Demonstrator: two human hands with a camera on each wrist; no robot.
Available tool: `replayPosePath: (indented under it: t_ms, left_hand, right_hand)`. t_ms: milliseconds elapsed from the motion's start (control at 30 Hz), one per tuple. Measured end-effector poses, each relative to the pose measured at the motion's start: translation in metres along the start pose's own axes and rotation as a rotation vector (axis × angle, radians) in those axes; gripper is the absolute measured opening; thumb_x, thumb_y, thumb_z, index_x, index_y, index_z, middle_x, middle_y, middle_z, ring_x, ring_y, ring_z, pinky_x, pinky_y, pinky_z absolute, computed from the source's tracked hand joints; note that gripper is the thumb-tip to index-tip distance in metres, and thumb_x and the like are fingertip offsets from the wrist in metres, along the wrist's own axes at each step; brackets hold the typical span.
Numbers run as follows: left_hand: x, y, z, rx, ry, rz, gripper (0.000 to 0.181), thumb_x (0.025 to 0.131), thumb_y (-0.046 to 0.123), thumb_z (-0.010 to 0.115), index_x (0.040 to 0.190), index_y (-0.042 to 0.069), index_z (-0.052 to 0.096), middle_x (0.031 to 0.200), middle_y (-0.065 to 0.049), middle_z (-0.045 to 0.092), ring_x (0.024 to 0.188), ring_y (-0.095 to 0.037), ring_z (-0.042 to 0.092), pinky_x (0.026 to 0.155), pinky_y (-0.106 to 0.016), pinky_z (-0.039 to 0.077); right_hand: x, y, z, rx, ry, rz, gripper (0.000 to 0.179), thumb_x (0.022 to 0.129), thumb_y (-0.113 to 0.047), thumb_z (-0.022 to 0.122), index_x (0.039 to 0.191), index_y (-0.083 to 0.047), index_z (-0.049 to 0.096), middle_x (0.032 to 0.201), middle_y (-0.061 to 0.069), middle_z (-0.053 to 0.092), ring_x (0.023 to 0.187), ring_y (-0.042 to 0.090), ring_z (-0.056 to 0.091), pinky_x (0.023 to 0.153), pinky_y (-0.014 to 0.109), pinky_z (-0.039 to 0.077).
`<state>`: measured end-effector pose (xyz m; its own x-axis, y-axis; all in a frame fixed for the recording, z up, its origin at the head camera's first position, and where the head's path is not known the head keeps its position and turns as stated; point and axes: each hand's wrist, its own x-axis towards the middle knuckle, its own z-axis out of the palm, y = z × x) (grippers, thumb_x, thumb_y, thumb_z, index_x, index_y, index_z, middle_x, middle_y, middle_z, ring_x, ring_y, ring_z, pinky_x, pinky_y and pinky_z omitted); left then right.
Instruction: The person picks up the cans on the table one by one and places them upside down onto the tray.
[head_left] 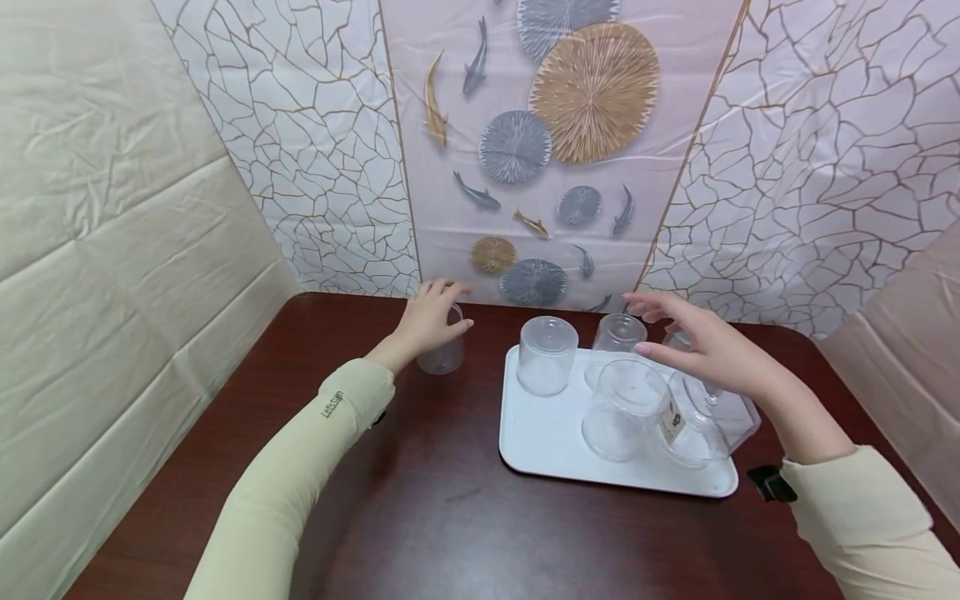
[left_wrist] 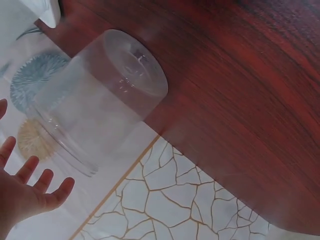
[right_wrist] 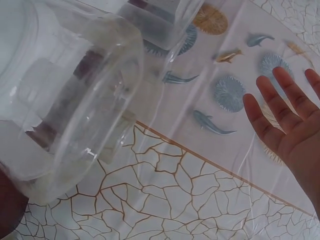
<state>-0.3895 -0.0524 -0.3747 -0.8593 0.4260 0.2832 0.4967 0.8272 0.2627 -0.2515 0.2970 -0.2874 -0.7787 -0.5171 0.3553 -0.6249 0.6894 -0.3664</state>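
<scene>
My left hand [head_left: 429, 318] is over a clear plastic jar [head_left: 441, 360] standing on the table, left of the tray. In the left wrist view its loosely bent fingers [left_wrist: 45, 182] hang above the rim of that jar [left_wrist: 107, 95], apart from it. My right hand [head_left: 697, 343] hovers above the right side of a white tray [head_left: 521, 437], fingers spread and holding nothing. Under and around it are several clear containers, among them a jar at the tray's back [head_left: 618, 331] and a front jar [head_left: 626, 417]. Another clear jar [head_left: 546, 367] stands at the tray's left.
A small printed label [head_left: 671, 421] shows between containers on the tray's right. The dark wooden table [head_left: 450, 517] extends left and in front of the tray. A patterned cloth backdrop [head_left: 337, 150] rises directly behind the table's far edge, with plain cloth [head_left: 97, 275] at the left side.
</scene>
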Motion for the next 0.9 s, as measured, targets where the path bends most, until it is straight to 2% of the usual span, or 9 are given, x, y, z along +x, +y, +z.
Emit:
replayPosePath:
  t_ms: [200, 400, 633, 800, 900]
  left_hand:
    - [0.01, -0.004, 0.003, 0.016, -0.04, -0.058, 0.052, 0.089, 0.037, 0.061, 0.136, 0.021, 0.046, 0.138, -0.011, 0.044, 0.13, -0.036, 0.036, 0.099, -0.057, 0.037]
    - [0.016, -0.011, 0.001, 0.052, -0.101, -0.104, 0.052, 0.091, 0.044, 0.057, 0.136, 0.021, 0.045, 0.14, -0.011, 0.041, 0.133, -0.034, 0.033, 0.1, -0.057, 0.038]
    - [0.018, -0.021, 0.002, 0.082, -0.189, -0.154, 0.072, 0.083, 0.064, 0.054, 0.139, 0.02, 0.042, 0.142, -0.012, 0.039, 0.132, -0.035, 0.034, 0.099, -0.06, 0.037]
    - [0.019, -0.021, 0.002, 0.045, -0.239, -0.179, 0.075, 0.08, 0.066, 0.056, 0.138, 0.02, 0.044, 0.142, -0.012, 0.039, 0.134, -0.037, 0.03, 0.101, -0.061, 0.034]
    - [0.02, -0.019, 0.0, 0.015, -0.281, -0.189, 0.076, 0.076, 0.064, 0.063, 0.136, 0.02, 0.046, 0.141, -0.013, 0.039, 0.132, -0.037, 0.031, 0.101, -0.061, 0.034]
  right_hand:
    - [0.001, 0.001, 0.003, 0.007, -0.019, 0.016, 0.056, 0.088, -0.014, 0.066, 0.139, -0.015, 0.042, 0.123, 0.006, 0.059, 0.107, 0.009, 0.051, 0.084, 0.022, 0.043]
    - [0.002, 0.002, 0.005, -0.004, -0.028, 0.018, 0.055, 0.089, -0.015, 0.065, 0.139, -0.014, 0.042, 0.122, 0.007, 0.059, 0.107, 0.015, 0.053, 0.084, 0.031, 0.046]
    - [0.003, 0.006, 0.007, -0.01, -0.029, 0.007, 0.055, 0.089, -0.015, 0.065, 0.138, -0.013, 0.043, 0.121, 0.008, 0.06, 0.106, 0.012, 0.052, 0.083, 0.03, 0.046]
    - [0.003, 0.007, 0.008, -0.004, -0.03, 0.028, 0.055, 0.09, -0.016, 0.064, 0.139, -0.013, 0.041, 0.12, 0.009, 0.06, 0.107, 0.018, 0.054, 0.083, 0.033, 0.045]
    - [0.004, 0.007, 0.008, 0.0, -0.036, 0.047, 0.054, 0.09, -0.018, 0.063, 0.139, -0.013, 0.04, 0.121, 0.011, 0.059, 0.108, 0.024, 0.055, 0.083, 0.038, 0.044]
